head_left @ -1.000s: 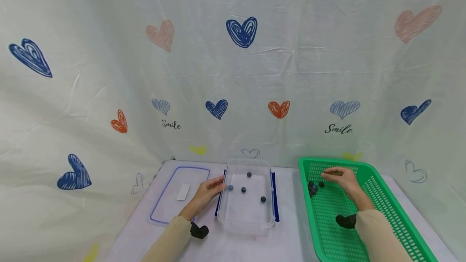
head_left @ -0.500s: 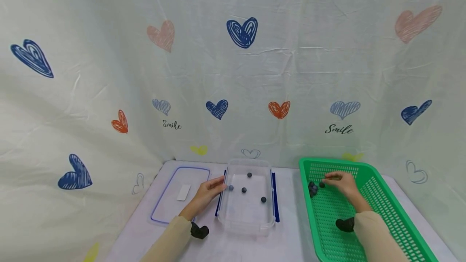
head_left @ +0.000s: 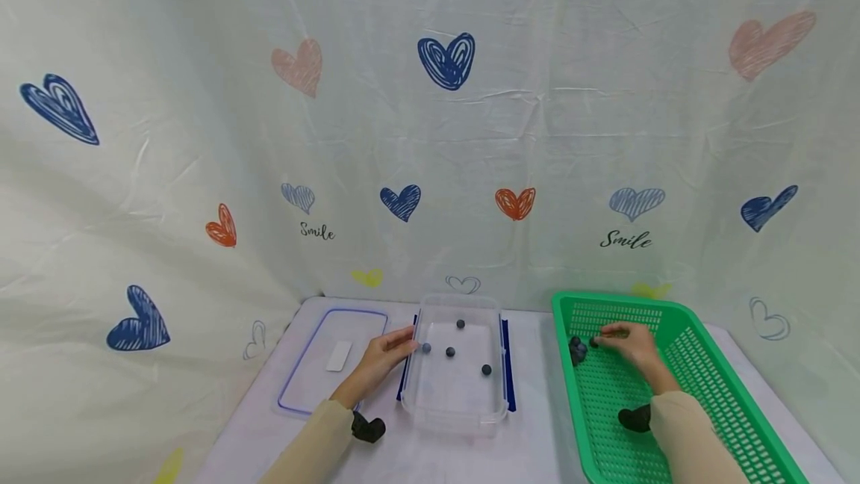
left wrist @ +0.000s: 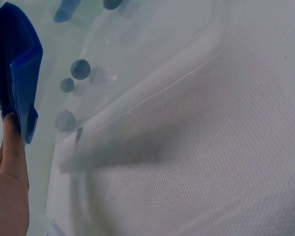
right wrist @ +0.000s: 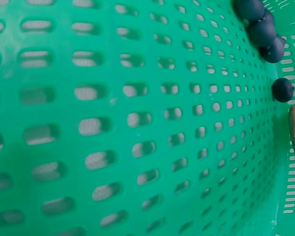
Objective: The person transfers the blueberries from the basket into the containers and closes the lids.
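Observation:
My left hand [head_left: 383, 357] rests at the left wall of a clear plastic box [head_left: 453, 415], fingers nearly straight. In the left wrist view one fingertip touches the box's blue side latch [left wrist: 27, 73]. Inside the box several blueberries [head_left: 450, 352] lie spread over the bottom. My right hand [head_left: 634, 346] reaches into a green slotted basket [head_left: 598, 417], thumb and fingertips right at a single blueberry [right wrist: 283, 90]. A sliver of space shows between that berry and the nearer fingertip in the right wrist view. Beside it, more blueberries [right wrist: 262, 33] cluster against the basket's left wall.
A clear lid [head_left: 312, 364] with a blue rim lies left of the box, bearing a white rectangular label [head_left: 339, 356]. Another blue latch [head_left: 508, 364] sticks out on the box's right. A heart-printed curtain [head_left: 457, 133] hangs right behind the white-covered table [head_left: 531, 447].
My right hand has lowered slightly and come in to the single blueberry, its fingertips drawing nearer to each other. The left hand and the box stay where they were.

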Available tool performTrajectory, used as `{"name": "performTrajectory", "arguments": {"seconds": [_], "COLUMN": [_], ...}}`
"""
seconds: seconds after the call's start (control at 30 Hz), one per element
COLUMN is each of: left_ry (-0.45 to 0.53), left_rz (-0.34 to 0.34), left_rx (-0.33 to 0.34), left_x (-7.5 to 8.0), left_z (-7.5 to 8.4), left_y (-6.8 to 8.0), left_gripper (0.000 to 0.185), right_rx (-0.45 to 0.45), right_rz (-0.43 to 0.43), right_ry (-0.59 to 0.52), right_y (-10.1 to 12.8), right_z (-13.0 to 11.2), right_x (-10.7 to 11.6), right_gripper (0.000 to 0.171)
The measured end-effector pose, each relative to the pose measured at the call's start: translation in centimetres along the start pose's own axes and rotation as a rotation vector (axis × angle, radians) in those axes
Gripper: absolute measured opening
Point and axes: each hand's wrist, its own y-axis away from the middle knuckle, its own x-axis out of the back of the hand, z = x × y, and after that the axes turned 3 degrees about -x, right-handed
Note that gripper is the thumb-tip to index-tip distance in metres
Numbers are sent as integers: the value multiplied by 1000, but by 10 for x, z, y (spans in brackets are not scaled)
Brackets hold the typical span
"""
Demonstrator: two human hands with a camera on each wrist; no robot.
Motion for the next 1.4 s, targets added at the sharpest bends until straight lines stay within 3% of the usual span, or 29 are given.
{"name": "performTrajectory", "arguments": {"seconds": [0.97,1.4], "left_ry": [-18,-7], "left_rz": [5,2], "left_rx": [-14,-3], "left_x": [0,-1], "left_z": [0,3], "left_y": [1,3], "left_gripper": [60,61], "right_rx": [85,61], "right_rz": [-11,26], "right_ry": [60,86], "right_y": [-1,1], "right_z": [5,4], "right_x": [-14,-9], "right_gripper": [23,19]}}
